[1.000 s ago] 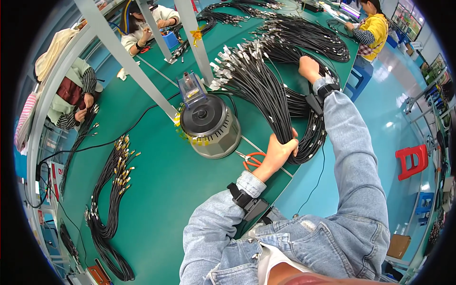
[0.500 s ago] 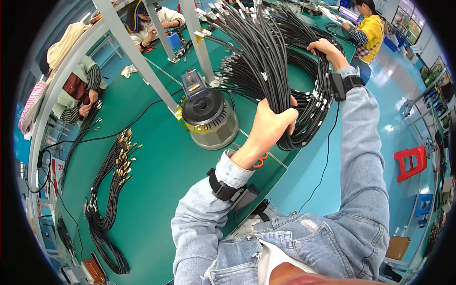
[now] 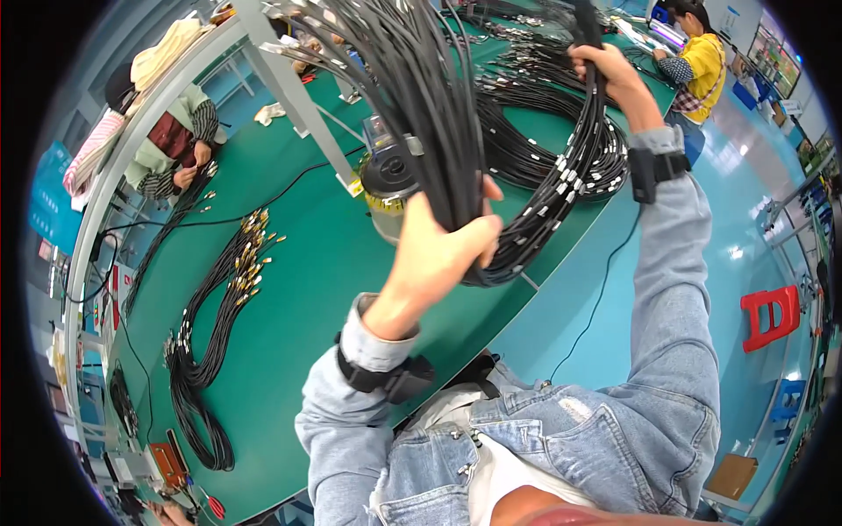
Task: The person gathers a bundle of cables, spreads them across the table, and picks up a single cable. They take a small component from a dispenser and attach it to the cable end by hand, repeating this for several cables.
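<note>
A thick bundle of black cables (image 3: 438, 131) with light-coloured connector ends bends in a U between my hands. My left hand (image 3: 445, 244) is closed round its near left side, thumb across the front. Farther off to the right, my right hand (image 3: 607, 72) grips the bundle's other side, which rises above the fist. White tags show along the curve between the hands. Behind the bundle, more coiled black cables (image 3: 526, 167) lie on the green table (image 3: 298, 351). A round grey device with a black top (image 3: 388, 180) is partly hidden behind the held cables.
Another bent cable bundle (image 3: 197, 368) with gold-coloured ends lies on the left of the table. A grey metal frame post (image 3: 294, 88) stands beyond the device. Co-workers sit at the far left and stand at the far right. A red stool (image 3: 770, 317) is on the floor at right.
My left hand has moved left and nearer with the cables, which now cover part of the round device. The right hand has lifted its side of the bundle off the coiled cables.
</note>
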The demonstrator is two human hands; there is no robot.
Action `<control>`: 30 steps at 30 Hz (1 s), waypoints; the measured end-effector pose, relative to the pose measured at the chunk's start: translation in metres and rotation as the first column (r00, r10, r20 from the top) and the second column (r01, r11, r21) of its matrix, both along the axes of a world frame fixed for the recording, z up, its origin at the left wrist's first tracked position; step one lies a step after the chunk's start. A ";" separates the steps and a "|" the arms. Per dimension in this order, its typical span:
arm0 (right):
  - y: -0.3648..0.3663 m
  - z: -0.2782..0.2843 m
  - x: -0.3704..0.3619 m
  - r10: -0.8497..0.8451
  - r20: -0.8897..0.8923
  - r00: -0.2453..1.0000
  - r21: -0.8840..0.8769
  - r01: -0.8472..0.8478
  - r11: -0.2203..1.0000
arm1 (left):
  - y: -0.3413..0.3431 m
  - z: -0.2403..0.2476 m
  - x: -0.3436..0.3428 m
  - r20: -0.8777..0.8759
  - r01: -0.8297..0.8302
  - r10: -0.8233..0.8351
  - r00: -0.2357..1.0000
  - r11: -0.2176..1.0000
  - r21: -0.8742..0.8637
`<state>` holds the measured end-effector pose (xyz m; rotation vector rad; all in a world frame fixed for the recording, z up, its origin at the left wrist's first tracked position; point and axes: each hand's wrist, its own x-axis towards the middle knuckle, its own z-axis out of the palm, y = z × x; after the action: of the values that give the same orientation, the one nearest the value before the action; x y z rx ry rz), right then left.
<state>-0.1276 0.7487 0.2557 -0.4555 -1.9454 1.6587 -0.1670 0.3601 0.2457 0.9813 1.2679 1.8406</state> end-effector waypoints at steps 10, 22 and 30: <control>-0.199 -0.001 0.042 0.299 -0.423 0.856 -0.127 -0.382 0.915 | -0.197 0.028 -0.047 -0.183 -0.370 0.362 0.914 0.929 -0.013; -0.386 -0.082 -0.027 0.690 -0.355 0.631 -0.251 -0.775 0.580 | -0.388 -0.024 -0.062 -0.116 -0.666 0.666 0.737 0.686 -0.291; -0.493 -0.218 -0.009 0.718 -0.249 0.650 -0.920 -0.390 0.034 | -0.450 -0.039 -0.108 -0.101 -0.248 0.290 0.952 0.532 -0.809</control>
<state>-0.1369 0.2553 0.0377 -0.2928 -0.9826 3.5044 -0.2747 -0.0897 0.2068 0.2097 2.0515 1.1703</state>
